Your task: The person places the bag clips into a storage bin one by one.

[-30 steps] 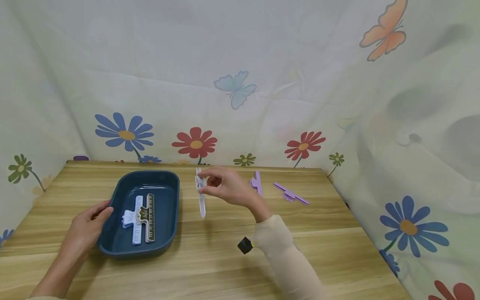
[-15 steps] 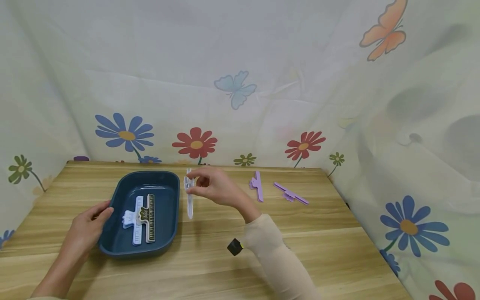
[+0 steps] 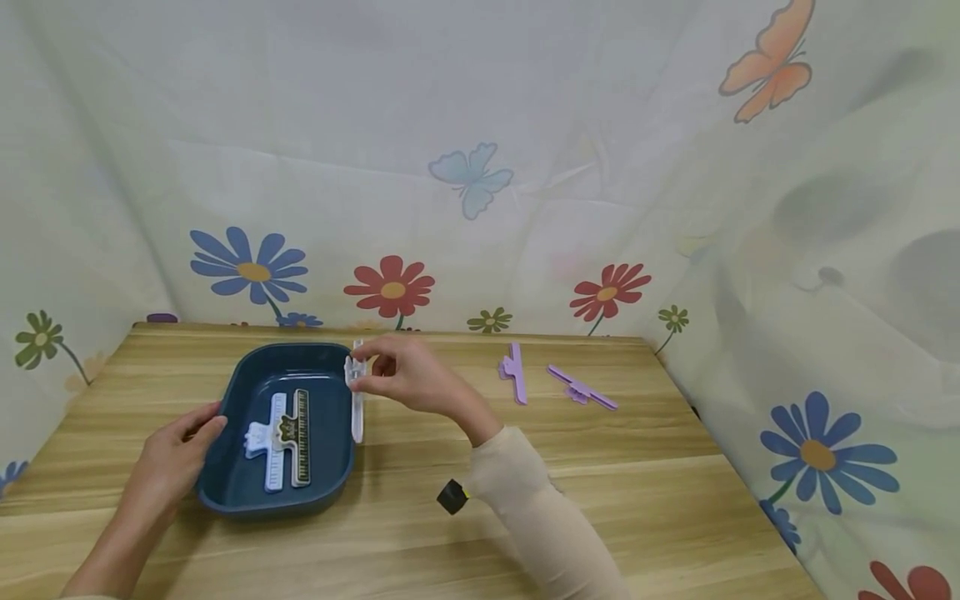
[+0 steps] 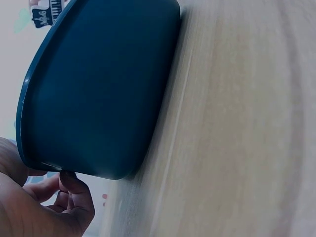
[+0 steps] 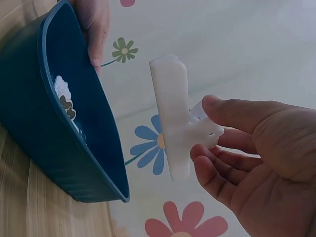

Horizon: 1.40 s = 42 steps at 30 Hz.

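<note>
My right hand (image 3: 408,375) pinches a white long-jawed clip (image 3: 357,417) by its handle, beside and above the right rim of a dark blue plastic basin (image 3: 279,500). In the right wrist view the clip (image 5: 170,94) hangs apart from the basin. My left hand (image 3: 172,454) grips the basin's left rim, thumb on top. Inside the basin lie a white clip (image 3: 276,442) and a black-and-gold clip (image 3: 303,450) with piano-key print, side by side. A clip with dark printing (image 4: 44,15) shows past the rim in the left wrist view.
Two purple clips, one nearly upright in view (image 3: 517,375) and one slanted (image 3: 588,390), lie on the wooden table (image 3: 637,467) to the right. A black cube-shaped object (image 3: 452,497) sits by the right sleeve. Flower-printed cloth (image 3: 480,250) stands behind and at the sides.
My right hand has moved left with the white clip, from right of the basin to its right rim. The left hand and basin have stayed in place.
</note>
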### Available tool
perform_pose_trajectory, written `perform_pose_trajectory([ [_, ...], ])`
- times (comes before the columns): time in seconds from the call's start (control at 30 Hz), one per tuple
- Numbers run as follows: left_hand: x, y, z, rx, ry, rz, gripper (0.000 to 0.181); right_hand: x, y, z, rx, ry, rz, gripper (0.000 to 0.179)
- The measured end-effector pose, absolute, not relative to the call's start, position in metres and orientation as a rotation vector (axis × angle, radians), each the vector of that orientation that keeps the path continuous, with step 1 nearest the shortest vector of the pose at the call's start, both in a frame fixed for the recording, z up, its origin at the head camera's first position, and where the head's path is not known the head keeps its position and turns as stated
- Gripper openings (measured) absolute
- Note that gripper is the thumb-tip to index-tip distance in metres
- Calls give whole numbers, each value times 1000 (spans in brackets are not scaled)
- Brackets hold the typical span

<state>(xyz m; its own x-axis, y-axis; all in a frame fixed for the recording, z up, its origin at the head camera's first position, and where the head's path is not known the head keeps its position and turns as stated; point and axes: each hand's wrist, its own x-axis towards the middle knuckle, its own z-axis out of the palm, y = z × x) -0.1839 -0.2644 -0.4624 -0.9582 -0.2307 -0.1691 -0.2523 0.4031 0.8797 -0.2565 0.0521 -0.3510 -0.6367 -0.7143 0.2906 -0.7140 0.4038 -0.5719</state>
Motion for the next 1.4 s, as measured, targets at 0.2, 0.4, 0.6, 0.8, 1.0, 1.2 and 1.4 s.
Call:
perform_pose_trajectory([
  [0.2,-184,-263,-463,-466,2604,1641,67,-256,41,-353,-1324,2643,-1023,44],
  [0.4,-184,-264,-464,-459,2610,1645,67,-256,29,-353,-1320,2624,-999,45],
  [0.6,-181,-264,-465,-463,2598,1657,69,-253,17,-352,-1320,2613,-929,46],
  [0.8,-182,-264,-465,-446,2614,1657,69,-253,9,-352,-1340,2612,-904,46],
  [1.0,-183,-264,-463,-435,2614,1660,68,-255,6,-350,-1363,2609,-893,46],
  [1.2,-182,-264,-464,-433,2613,1665,69,-256,3,-349,-1377,2621,-877,46],
  [1.4,-182,-265,-463,-427,2611,1661,69,-257,0,-350,-1389,2618,-861,46],
])
